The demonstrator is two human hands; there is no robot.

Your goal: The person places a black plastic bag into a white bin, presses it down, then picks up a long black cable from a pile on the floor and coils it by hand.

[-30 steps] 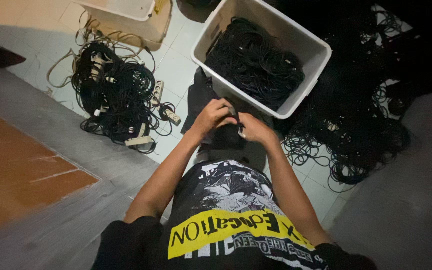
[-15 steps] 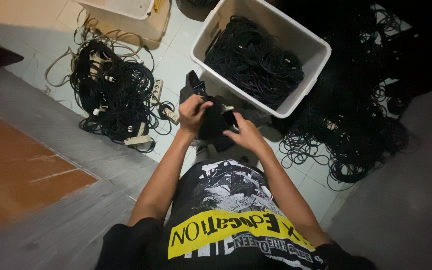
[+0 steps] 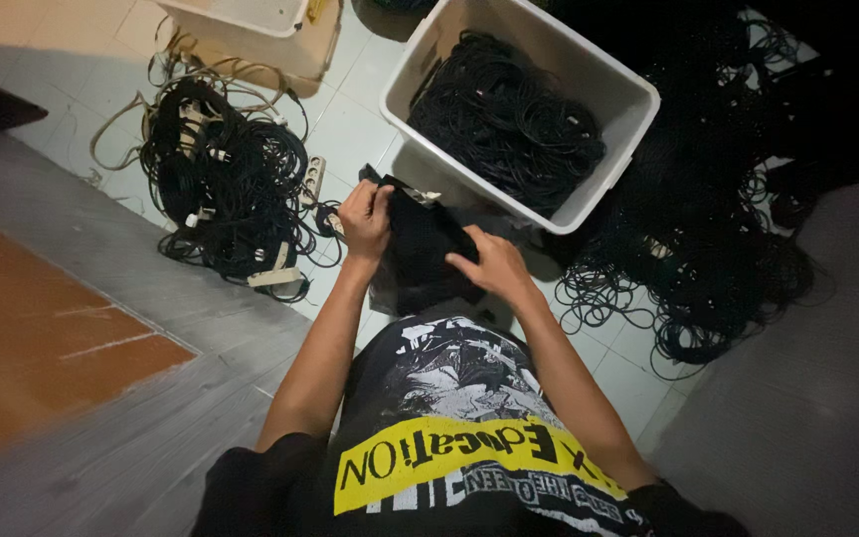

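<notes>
Pale floor tiles (image 3: 350,119) fill the head view, with a grey strip and an orange-brown patch off to the side of them. At the middle stands a white plastic bin (image 3: 608,189), loaded with coiled black cables (image 3: 509,124). Just in front of the bin, the person holds a black bundle (image 3: 420,249) (cloth or cable, too dark to tell) between both hands. The left hand (image 3: 365,214) grips the bundle's upper edge, fingers curled closed on it. The right hand (image 3: 494,268) presses on the bundle's near side, fingers bent over it. Left of the bin lies a tangled heap of black cables (image 3: 231,189) with pale power strips (image 3: 312,179) among them. Right of the bin, a wider spread of loose black coils (image 3: 698,259) covers the floor. Behind the heap sits a second pale container (image 3: 280,30), cut off by the frame edge.
</notes>
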